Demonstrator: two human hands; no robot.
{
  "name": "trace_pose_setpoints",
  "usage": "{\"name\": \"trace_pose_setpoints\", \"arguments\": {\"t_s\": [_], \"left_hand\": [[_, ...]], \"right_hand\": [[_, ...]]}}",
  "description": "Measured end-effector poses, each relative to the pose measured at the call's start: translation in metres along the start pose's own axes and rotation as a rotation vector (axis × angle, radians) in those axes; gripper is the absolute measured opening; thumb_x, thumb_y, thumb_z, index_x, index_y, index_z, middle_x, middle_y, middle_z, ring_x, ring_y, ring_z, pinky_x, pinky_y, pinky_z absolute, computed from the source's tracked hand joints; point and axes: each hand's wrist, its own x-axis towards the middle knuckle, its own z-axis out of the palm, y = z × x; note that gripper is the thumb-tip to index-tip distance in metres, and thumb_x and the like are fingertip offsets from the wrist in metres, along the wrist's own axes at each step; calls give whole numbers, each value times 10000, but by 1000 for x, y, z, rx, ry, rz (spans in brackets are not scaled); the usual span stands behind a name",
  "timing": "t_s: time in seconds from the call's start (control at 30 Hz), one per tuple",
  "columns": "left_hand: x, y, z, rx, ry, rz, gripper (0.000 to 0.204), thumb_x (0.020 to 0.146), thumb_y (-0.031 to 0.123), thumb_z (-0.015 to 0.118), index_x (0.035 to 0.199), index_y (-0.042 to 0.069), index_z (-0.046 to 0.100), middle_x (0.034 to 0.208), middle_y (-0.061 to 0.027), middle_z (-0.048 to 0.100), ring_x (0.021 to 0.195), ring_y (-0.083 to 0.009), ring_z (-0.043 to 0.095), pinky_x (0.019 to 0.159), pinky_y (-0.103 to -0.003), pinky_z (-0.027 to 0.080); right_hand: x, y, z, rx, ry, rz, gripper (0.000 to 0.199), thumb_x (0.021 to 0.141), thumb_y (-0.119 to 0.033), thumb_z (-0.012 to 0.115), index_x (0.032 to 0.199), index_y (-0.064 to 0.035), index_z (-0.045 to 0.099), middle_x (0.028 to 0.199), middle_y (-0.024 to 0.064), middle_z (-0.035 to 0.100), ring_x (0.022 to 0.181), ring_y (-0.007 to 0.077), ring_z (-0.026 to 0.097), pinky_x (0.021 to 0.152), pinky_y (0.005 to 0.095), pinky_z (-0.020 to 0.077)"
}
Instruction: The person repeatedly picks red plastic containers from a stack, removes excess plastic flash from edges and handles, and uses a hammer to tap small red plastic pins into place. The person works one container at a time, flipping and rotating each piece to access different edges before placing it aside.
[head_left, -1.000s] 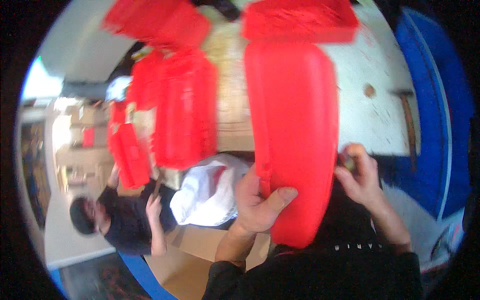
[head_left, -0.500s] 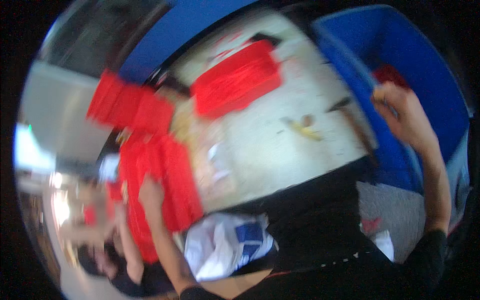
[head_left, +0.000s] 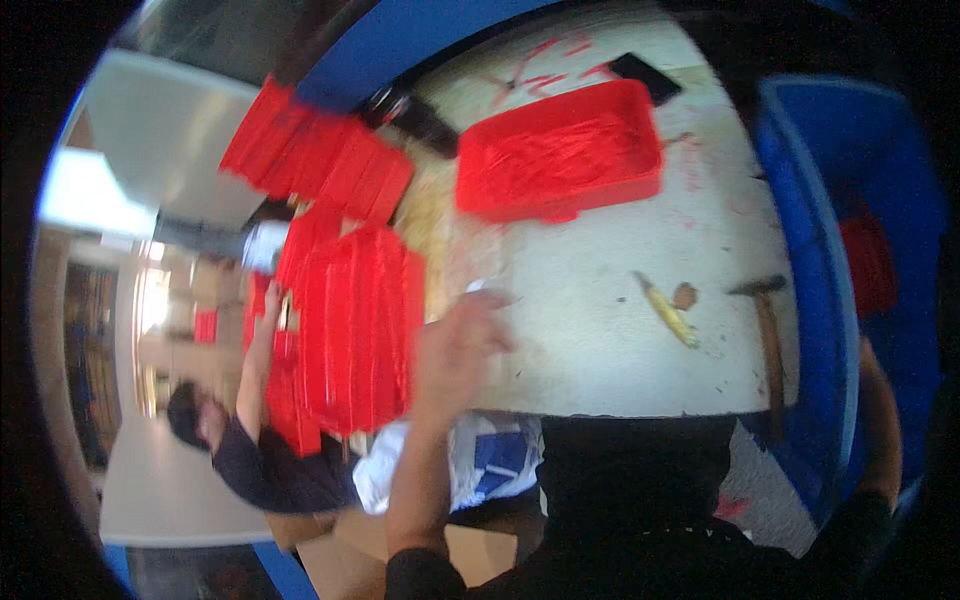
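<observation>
My left hand (head_left: 455, 350) is blurred over the table's left part, with its fingers loosely apart and nothing visible in them. Close to its fingertips is a small white piece (head_left: 476, 286). My right hand (head_left: 868, 355) is down inside the blue bin (head_left: 808, 190), past its rim, and its fingers are mostly hidden. In the bin, just beyond that hand, lies a red piece (head_left: 868, 265). A red plastic tray (head_left: 560, 150) rests at the table's far side. Stacked red trays (head_left: 360, 320) stand left of my left hand.
On the table (head_left: 570, 350) are a yellow-handled knife (head_left: 668, 315), a brown lump (head_left: 685, 294), a hammer (head_left: 770, 345) and a dark flat object (head_left: 645, 78). More red trays (head_left: 310, 150) stand far left. A co-worker (head_left: 270, 460) reaches toward the stacks. A white plastic bag (head_left: 465, 460) lies near.
My left hand has left the red stack and moved right over the table. My right hand has dropped from above the bin's rim down into the bin. The view has shifted.
</observation>
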Motion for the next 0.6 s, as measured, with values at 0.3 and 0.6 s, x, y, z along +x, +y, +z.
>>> {"name": "trace_pose_setpoints", "arguments": {"t_s": [0.3, 0.6], "left_hand": [[25, 28, 66, -530, -166, 236, 241, 839, -51, 454, 874, -37, 692, 1053, -204, 642, 957, -257, 656, 853, -340, 526], [-31, -72, 62, -633, 8, 213, 125, 622, -45, 471, 518, 18, 442, 825, -188, 656, 886, -300, 626, 862, -382, 479]], "right_hand": [[-28, -14, 7, -303, -157, 1, 258, 951, -203, 580, 1166, -81, 656, 1189, 108, 668, 1084, 262, 638, 947, 455, 505], [-256, -13, -335, 848, 852, 223, 259, 1017, -277, 557, 1092, -44, 641, 948, 46, 678, 811, 131, 647, 755, 293, 530]]}}
